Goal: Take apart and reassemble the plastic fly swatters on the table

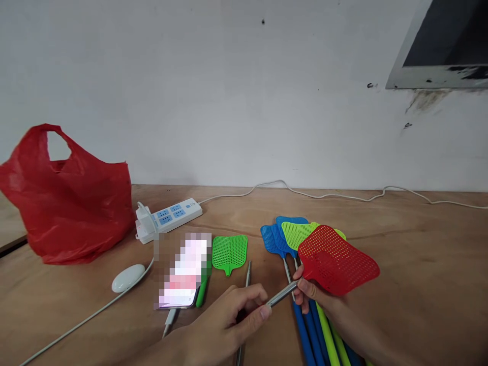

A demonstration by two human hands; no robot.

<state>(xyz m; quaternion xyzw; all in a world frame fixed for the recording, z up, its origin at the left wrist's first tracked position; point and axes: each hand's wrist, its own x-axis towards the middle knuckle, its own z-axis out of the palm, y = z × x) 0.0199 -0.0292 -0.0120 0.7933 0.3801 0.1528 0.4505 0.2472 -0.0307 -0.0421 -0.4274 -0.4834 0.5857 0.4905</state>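
A red fly swatter (339,260) is held between my two hands, its mesh head tilted toward the right. My left hand (237,316) grips the silvery metal rod (281,295); its lower end is hidden in the fingers. My right hand (309,292) pinches where the rod meets the red head. Beneath it lie blue fly swatters (272,240) and yellow-green fly swatters (296,235), their handles pointing toward me. A separate bright green swatter head (229,251) rests left of these. Beside it lies a loose metal rod (248,274), partly covered by my left hand.
A phone (185,274), its screen blurred, lies at left over part of a green handle (203,291). Behind it stand a white power strip (177,216) and a red plastic bag (80,203). A white oval object (128,278) sits beside the charging cable (87,317).
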